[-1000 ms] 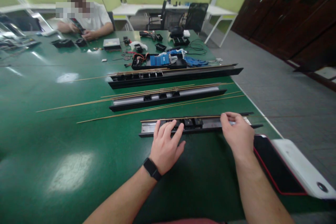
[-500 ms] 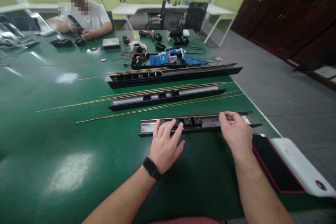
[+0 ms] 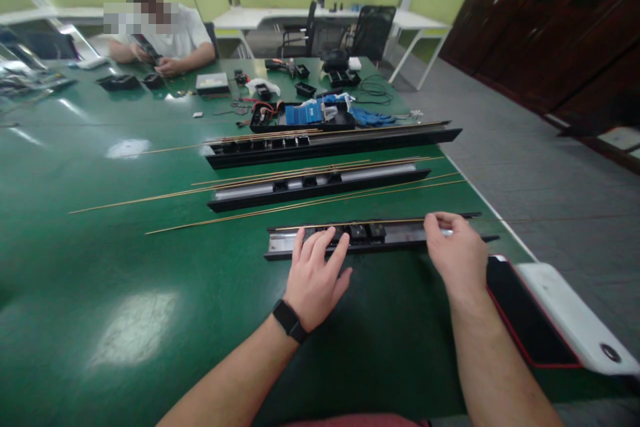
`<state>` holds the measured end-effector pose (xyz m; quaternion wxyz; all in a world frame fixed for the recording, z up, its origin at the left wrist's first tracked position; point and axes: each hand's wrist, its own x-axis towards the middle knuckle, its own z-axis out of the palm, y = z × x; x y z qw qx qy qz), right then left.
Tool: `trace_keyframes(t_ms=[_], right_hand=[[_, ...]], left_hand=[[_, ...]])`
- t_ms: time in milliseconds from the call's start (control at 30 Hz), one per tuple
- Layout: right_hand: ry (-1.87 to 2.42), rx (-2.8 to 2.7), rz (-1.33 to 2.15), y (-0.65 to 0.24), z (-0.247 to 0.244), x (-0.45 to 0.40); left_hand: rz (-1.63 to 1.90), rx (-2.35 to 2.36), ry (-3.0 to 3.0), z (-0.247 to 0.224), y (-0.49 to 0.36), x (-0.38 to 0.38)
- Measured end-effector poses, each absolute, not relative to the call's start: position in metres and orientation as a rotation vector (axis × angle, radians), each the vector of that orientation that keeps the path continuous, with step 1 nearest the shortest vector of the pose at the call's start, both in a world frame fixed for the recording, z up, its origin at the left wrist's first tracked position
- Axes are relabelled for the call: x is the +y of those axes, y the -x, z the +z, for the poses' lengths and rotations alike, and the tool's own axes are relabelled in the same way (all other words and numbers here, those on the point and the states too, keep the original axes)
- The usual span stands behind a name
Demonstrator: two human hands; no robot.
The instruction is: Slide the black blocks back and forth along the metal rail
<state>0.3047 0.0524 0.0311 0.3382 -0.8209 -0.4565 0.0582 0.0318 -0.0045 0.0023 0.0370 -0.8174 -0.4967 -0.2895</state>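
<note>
My left hand (image 3: 316,277), with a dark watch on its wrist, rests with fingers spread over a short black-edged metal channel (image 3: 407,233). Black blocks (image 3: 367,232) sit inside the channel, some partly hidden under those fingers. A thin golden rod (image 3: 393,221) runs along the channel's far edge. Near the channel's right end, my right hand (image 3: 457,257) is closed in a pinch on this rod. A faint thin line continues past the hand over the table edge.
Two longer black channels (image 3: 320,190) lie beyond, with loose golden rods (image 3: 240,215) around them. A phone (image 3: 533,313) and a white device (image 3: 575,317) lie at right. Farther back are a black tray (image 3: 345,121), blue gloves (image 3: 373,116) and a seated person (image 3: 185,40).
My right hand has slid slightly to the right, and the rod's left end has shifted right with it. My left hand stays in place.
</note>
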Motion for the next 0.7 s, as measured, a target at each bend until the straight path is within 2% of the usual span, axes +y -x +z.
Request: trace_keyframes(t_ms=[700], right_hand=[[2.150, -1.206, 0.181, -0.3043, 0.0335, 0.0523]], left_hand=[[-0.873, -1.521, 2.513, 0.0023, -0.0321, -0.0056]])
